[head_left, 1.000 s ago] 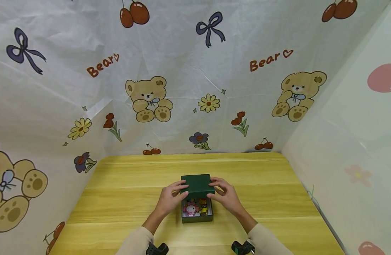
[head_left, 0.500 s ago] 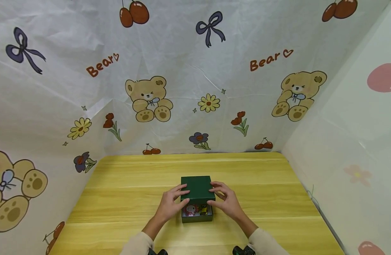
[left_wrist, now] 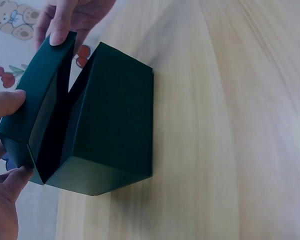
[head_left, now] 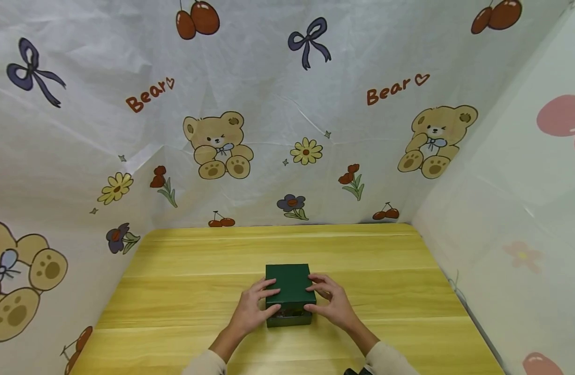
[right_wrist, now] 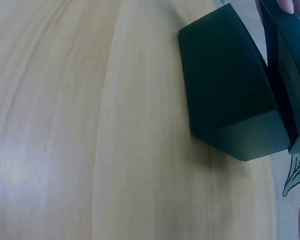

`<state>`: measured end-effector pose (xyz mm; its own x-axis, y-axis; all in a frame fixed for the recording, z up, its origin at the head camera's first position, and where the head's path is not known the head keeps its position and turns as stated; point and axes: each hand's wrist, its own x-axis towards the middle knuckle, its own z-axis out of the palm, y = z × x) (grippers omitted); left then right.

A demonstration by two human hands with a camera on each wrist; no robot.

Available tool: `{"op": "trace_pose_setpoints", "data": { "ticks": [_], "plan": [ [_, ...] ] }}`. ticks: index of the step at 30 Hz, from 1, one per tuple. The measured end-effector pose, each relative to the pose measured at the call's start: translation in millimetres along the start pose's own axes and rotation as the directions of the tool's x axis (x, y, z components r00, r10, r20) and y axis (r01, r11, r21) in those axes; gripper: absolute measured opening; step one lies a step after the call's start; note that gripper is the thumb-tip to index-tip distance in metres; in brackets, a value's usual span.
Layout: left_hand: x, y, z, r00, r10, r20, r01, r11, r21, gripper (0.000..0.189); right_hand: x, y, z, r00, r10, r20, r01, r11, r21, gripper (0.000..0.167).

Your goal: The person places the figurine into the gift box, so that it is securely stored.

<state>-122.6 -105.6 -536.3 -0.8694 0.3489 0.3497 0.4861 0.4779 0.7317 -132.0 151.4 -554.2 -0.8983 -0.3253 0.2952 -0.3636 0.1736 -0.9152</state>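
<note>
A dark green lid (head_left: 289, 283) sits tilted over a matching green box (head_left: 289, 321) on the table. My left hand (head_left: 252, 308) holds the lid's left side, its thumb at the near edge and fingers reaching onto the top. On the opposite side, my right hand (head_left: 335, 306) grips the lid in the same way. Through the dark gap at the near side, only faint colour from the box's contents shows. The left wrist view has the lid (left_wrist: 32, 100) meeting the box (left_wrist: 117, 115) at one end and standing apart at the other. In the right wrist view, the right hand is mostly cut off.
The box stands on a yellow wood-grain table (head_left: 184, 291), toward its near side. A bear-printed cloth (head_left: 269, 94) hangs behind and to the left of the table. Along the right edge runs a pale wall covering (head_left: 494, 208) with a thin cable at its foot.
Both hands have lowered the lid and brought it nearer over the box. The pink and yellow figurines seen inside before are now almost wholly covered.
</note>
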Motion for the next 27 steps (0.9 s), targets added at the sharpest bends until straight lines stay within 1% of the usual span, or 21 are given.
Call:
{"op": "trace_pose_setpoints", "data": {
  "ticks": [5, 11, 17, 21, 24, 27],
  "plan": [
    [-4.1, -0.4, 3.2, 1.0, -0.006, 0.002, 0.006, 1.0, 0.029, 0.033, -2.8, 3, 2, 1.0, 0.008, 0.004, -0.008, 1.0, -0.021, 0.034],
    [-8.6, -2.7, 7.5, 0.999, 0.032, -0.007, -0.031, 0.995, 0.094, 0.035, -3.9, 6, 3, 1.0, 0.001, 0.013, 0.0, 0.998, -0.058, 0.035],
    [-12.9, -6.2, 12.4, 0.999, 0.05, -0.017, -0.047, 0.991, 0.121, 0.035, -6.3, 9, 4, 0.999, -0.027, 0.023, 0.03, 0.994, -0.108, 0.035],
    [-15.5, -9.2, 15.8, 0.998, 0.05, -0.03, -0.046, 0.992, 0.121, 0.034, -7.7, 11, 5, 0.997, -0.069, 0.026, 0.072, 0.986, -0.147, 0.033],
    [-17.6, -10.9, 17.6, 0.998, 0.05, -0.035, -0.045, 0.992, 0.119, 0.034, -8.5, 14, 6, 0.992, -0.122, 0.024, 0.124, 0.974, -0.188, 0.032],
    [-19.7, -12.0, 18.8, 0.998, 0.055, -0.036, -0.05, 0.992, 0.119, 0.035, -8.7, 17, 7, 0.981, -0.193, 0.027, 0.195, 0.955, -0.223, 0.031]
  ]
}}
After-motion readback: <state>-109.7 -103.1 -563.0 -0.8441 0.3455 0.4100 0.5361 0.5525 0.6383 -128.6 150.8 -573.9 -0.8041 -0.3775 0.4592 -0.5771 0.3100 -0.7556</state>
